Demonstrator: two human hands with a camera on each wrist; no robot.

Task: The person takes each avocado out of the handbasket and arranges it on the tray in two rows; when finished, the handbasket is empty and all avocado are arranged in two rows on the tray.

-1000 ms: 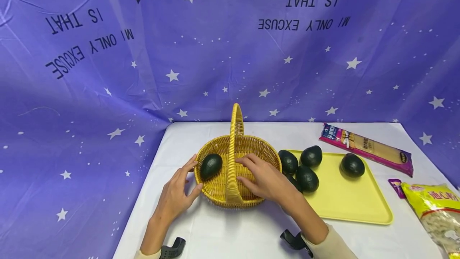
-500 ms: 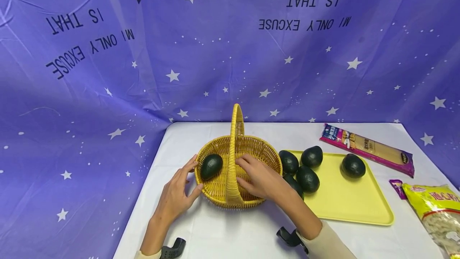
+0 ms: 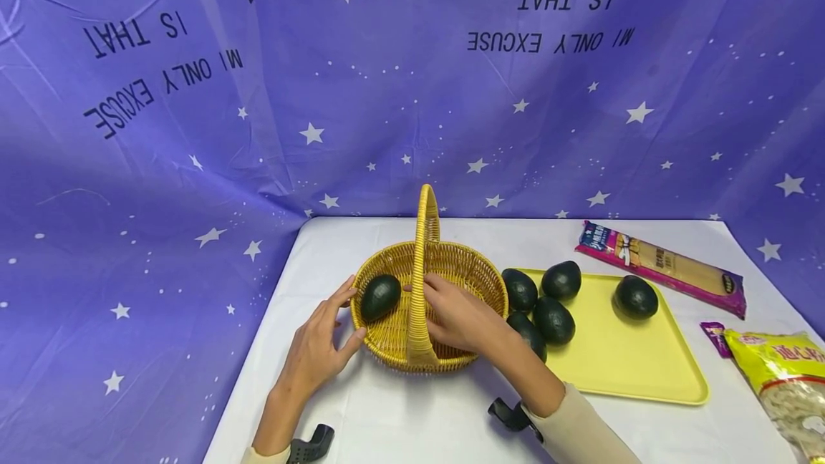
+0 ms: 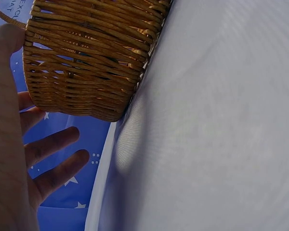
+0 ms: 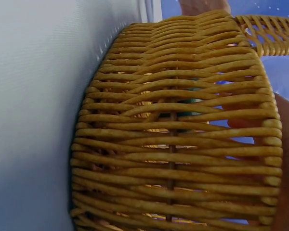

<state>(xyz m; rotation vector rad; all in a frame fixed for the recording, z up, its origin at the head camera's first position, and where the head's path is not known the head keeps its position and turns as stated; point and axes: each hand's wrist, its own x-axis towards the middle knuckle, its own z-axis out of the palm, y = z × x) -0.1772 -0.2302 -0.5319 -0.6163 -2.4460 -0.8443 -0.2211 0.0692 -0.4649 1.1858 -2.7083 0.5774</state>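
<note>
A yellow wicker basket (image 3: 469, 258) with a tall arched handle stands on the white table. One dark green avocado (image 3: 380, 297) lies in its left part. My left hand (image 3: 316, 349) touches the basket's left rim with thumb and fingertips spread apart; the left wrist view shows the other fingers (image 4: 58, 144) extended free in the air. My right hand (image 3: 460, 315) reaches over the right rim into the basket. Its fingertips pass behind the handle close to the avocado, and nothing shows in its grasp. The weave hides most of this hand in the right wrist view.
Right of the basket lies a yellow tray (image 3: 631, 371) with several avocados (image 3: 554, 321) near its left end and another avocado (image 3: 635, 297) farther right. Behind it is a long noodle packet (image 3: 664, 267). A yellow bag (image 3: 783, 378) sits at the right edge.
My right hand has moved slightly left and deeper into the basket, its fingers now reaching past the handle toward the avocado. My left hand has stayed at the rim.
</note>
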